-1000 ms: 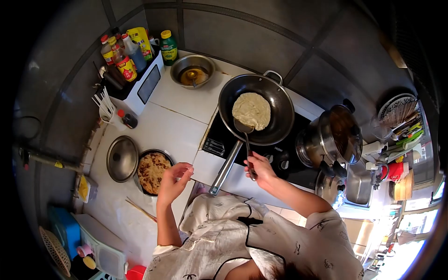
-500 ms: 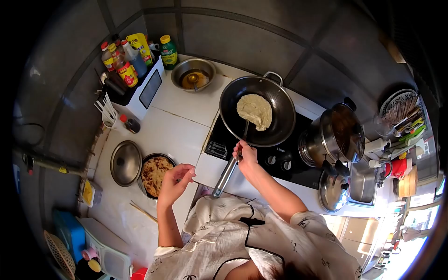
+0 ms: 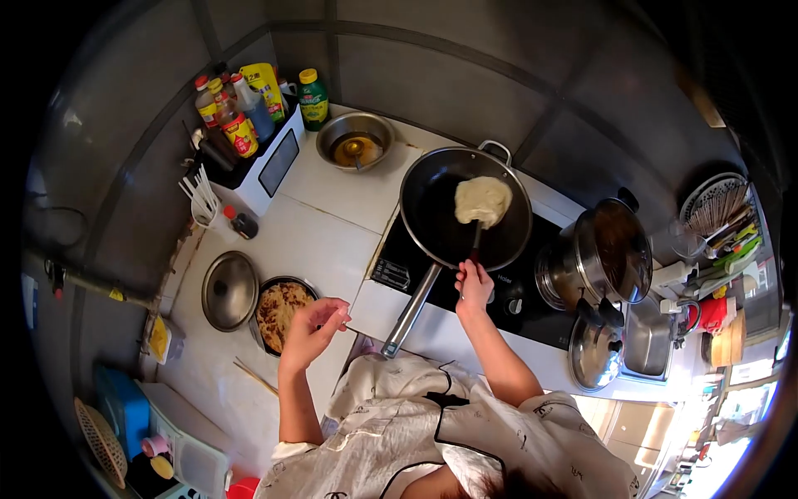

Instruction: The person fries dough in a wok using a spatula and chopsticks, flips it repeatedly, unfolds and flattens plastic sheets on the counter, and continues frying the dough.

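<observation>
Pale flatbread [image 3: 485, 200] is in the wok [image 3: 428, 200], toward its right side, over the black cooktop [image 3: 544, 309] set in the white surface [image 3: 332, 229]. Right hand [image 3: 474, 289]: grip closed around the handle of a spatula [image 3: 476, 239]; blade hidden beneath the bread. Cannot tell whether the bread is lifted fully clear of the metal. Left hand [image 3: 314, 328]: grip loosely curved, fingers and thumb apart, nothing seen in it; held near the inner corner of the surface, beside the pan [image 3: 258, 331] of browned bread.

Risks, judged: soft bread could fold or slide off, being supported by one narrow blade. A hard push could swivel the wok, since neither hand steadies its long handle [image 3: 413, 308]. That handle reaches past the surface's front edge, so the shirt [image 3: 391, 416] could snag it.
</observation>
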`<state>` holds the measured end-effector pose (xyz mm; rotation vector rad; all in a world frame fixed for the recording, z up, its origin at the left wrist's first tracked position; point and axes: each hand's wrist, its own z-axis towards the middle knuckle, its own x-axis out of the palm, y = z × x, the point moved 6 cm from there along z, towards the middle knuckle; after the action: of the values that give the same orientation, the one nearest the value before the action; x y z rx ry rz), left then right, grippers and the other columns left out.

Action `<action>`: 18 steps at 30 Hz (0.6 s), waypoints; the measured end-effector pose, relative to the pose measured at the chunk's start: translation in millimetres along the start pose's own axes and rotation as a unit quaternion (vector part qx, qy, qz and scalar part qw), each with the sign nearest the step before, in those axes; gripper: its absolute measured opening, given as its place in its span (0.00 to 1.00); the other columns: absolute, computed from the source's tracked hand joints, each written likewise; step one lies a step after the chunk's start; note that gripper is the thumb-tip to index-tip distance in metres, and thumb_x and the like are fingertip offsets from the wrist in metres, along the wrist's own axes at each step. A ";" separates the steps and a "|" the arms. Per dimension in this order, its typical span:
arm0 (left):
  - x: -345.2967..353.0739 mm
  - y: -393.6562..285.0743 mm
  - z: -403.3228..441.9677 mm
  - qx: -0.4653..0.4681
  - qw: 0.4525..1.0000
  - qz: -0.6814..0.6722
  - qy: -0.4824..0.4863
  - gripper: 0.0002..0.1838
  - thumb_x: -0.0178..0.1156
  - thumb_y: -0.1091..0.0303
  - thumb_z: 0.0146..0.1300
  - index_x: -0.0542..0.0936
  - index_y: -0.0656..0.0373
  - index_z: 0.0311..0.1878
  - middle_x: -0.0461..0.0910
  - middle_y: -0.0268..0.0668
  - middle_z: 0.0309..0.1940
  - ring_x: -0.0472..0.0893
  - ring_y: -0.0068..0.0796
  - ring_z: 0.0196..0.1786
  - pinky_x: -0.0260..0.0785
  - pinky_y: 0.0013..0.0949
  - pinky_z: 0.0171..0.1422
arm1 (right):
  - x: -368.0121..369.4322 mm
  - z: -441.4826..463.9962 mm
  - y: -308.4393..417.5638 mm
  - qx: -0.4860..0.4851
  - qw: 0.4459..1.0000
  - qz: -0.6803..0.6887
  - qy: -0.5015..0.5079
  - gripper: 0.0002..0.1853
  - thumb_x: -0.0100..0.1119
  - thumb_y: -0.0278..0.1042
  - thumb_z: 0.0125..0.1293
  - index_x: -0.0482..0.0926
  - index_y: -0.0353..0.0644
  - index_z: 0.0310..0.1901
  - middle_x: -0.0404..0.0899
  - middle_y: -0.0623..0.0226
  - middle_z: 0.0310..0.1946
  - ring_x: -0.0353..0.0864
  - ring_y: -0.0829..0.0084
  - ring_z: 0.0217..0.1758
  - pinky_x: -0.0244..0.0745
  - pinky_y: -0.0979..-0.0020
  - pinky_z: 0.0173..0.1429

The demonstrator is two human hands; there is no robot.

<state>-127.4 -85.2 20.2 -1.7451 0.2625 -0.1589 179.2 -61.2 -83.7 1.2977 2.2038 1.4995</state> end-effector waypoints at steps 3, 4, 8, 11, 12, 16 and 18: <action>-1.0 1.9 -2.9 -0.003 1.000 -0.013 -0.006 0.13 0.56 0.65 0.63 0.77 0.67 0.41 0.79 0.35 0.28 0.76 0.20 0.31 0.69 0.24 0.38 | -24.4 -10.9 29.9 -0.283 0.931 -0.232 0.001 0.13 0.54 0.28 0.61 0.73 0.37 0.48 0.76 0.70 0.27 0.72 0.76 0.24 0.67 0.76 0.26; -1.3 3.5 -3.7 -0.005 1.000 -0.019 -0.006 0.12 0.56 0.66 0.63 0.77 0.67 0.41 0.79 0.35 0.28 0.76 0.20 0.30 0.69 0.24 0.37 | -30.2 -16.9 41.0 -0.444 0.828 -0.343 -0.019 0.16 0.53 0.27 0.60 0.72 0.37 0.51 0.76 0.67 0.27 0.74 0.71 0.25 0.71 0.72 0.30; 1.6 8.4 -4.9 -0.014 1.000 -0.023 0.004 0.12 0.56 0.66 0.63 0.77 0.67 0.42 0.79 0.36 0.28 0.76 0.20 0.30 0.69 0.24 0.37 | -42.6 -36.6 80.0 -0.381 0.651 -0.653 -0.073 0.28 0.57 0.26 0.53 0.66 0.41 0.59 0.74 0.53 0.32 0.77 0.52 0.34 0.74 0.58 0.37; 4.2 11.0 -4.4 -0.005 0.999 -0.036 0.010 0.12 0.56 0.67 0.64 0.77 0.68 0.42 0.79 0.36 0.28 0.76 0.21 0.31 0.69 0.24 0.37 | -47.5 -32.9 83.5 -0.350 0.638 -0.684 -0.042 0.29 0.57 0.26 0.53 0.66 0.42 0.59 0.74 0.52 0.31 0.78 0.52 0.33 0.74 0.58 0.37; 4.2 10.7 -5.0 -0.007 0.999 -0.036 0.010 0.12 0.56 0.67 0.64 0.77 0.68 0.42 0.79 0.36 0.28 0.76 0.21 0.31 0.69 0.24 0.37 | -47.6 -32.7 85.8 -0.354 0.642 -0.680 -0.029 0.28 0.56 0.26 0.52 0.66 0.40 0.59 0.75 0.52 0.33 0.78 0.52 0.34 0.75 0.57 0.37; 5.1 11.4 -7.4 -0.005 0.999 -0.043 0.009 0.12 0.56 0.67 0.63 0.77 0.68 0.42 0.79 0.36 0.29 0.76 0.21 0.31 0.69 0.23 0.37 | -45.5 -27.3 100.2 -0.381 0.651 -0.656 0.023 0.27 0.55 0.27 0.52 0.68 0.39 0.57 0.75 0.51 0.33 0.78 0.51 0.33 0.75 0.57 0.37; 7.0 12.2 -8.5 -0.005 0.999 -0.043 0.011 0.11 0.56 0.67 0.63 0.77 0.67 0.42 0.79 0.36 0.29 0.76 0.21 0.31 0.69 0.23 0.37 | -42.2 -18.2 107.9 -0.386 0.644 -0.658 0.047 0.27 0.56 0.27 0.52 0.68 0.39 0.57 0.75 0.51 0.32 0.78 0.51 0.32 0.75 0.57 0.36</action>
<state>-123.8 -97.2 9.6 -1.7656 0.2043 -0.2404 254.4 -92.3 0.8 -0.6329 1.3747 1.3722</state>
